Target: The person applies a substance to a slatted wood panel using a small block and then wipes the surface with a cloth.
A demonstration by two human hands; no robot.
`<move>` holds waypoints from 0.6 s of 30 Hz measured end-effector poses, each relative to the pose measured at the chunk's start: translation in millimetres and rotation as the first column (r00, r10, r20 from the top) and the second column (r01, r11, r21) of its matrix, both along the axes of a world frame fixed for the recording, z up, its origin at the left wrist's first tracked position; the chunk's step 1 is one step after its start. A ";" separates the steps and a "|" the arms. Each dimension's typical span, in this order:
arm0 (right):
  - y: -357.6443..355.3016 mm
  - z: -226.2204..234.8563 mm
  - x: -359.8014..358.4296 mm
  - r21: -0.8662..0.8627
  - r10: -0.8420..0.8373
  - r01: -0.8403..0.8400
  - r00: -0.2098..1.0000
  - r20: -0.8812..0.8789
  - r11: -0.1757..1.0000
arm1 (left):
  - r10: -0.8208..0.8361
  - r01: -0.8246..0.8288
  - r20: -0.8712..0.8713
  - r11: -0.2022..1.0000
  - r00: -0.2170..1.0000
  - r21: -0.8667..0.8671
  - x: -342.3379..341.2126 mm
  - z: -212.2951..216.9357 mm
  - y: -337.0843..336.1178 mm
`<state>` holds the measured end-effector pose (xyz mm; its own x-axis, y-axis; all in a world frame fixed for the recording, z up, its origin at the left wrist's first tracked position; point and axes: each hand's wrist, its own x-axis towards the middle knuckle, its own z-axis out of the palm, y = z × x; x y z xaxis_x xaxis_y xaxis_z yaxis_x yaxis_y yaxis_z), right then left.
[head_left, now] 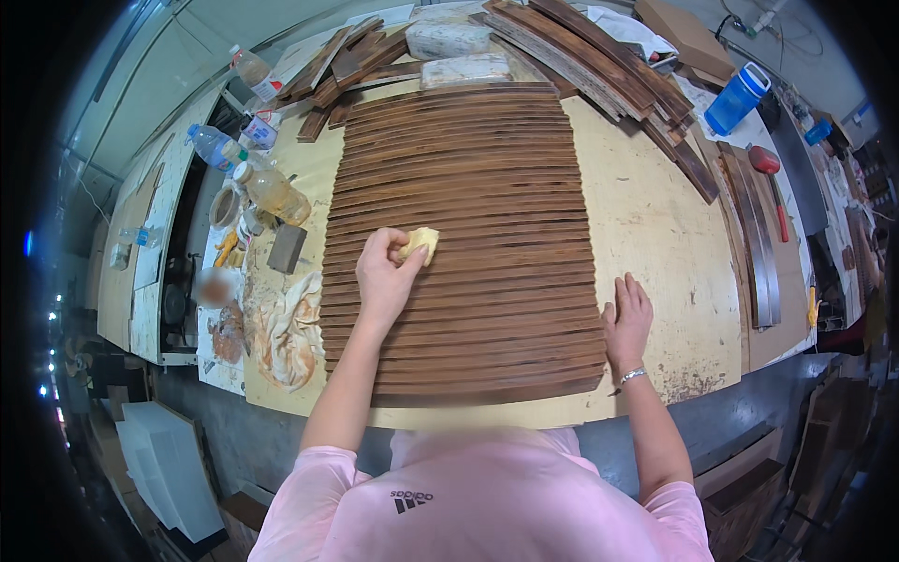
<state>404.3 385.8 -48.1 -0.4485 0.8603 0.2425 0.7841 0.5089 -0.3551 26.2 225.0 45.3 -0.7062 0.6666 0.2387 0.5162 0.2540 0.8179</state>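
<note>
A row of dark brown wooden slats (464,234) lies side by side on a pale workbench (646,225). My left hand (384,276) presses a small yellow sponge (419,244) onto the slats near their left side. My right hand (627,318) rests flat, fingers together, on the bench at the right ends of the slats and holds nothing.
Loose slats (599,56) are heaped at the back with two wrapped blocks (449,39). Bottles (272,192), a jar and stained rags (290,328) crowd the left edge. A blue jug (737,98), a red-handled tool (770,173) and long strips (754,244) lie on the right.
</note>
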 end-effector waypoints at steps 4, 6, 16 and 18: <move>12.0 6.4 -2.4 -0.085 0.133 -0.143 0.985 -0.111 0.986 | -0.057 0.049 -0.164 0.997 0.985 -0.052 45.2 0.3 46.9; 22.4 18.6 -16.0 -0.130 0.256 -0.284 0.947 -0.195 0.950 | -0.100 0.078 -0.303 0.993 0.948 -0.084 70.4 2.5 71.5; 59.1 12.6 -49.9 -0.151 0.348 -0.423 0.864 -0.363 0.893 | -0.220 0.157 -0.405 0.971 0.888 -0.182 170.7 0.2 152.5; 58.7 13.6 -49.5 -0.167 0.316 -0.395 0.876 -0.365 0.903 | -0.224 0.161 -0.424 0.971 0.878 -0.179 178.5 -0.4 158.8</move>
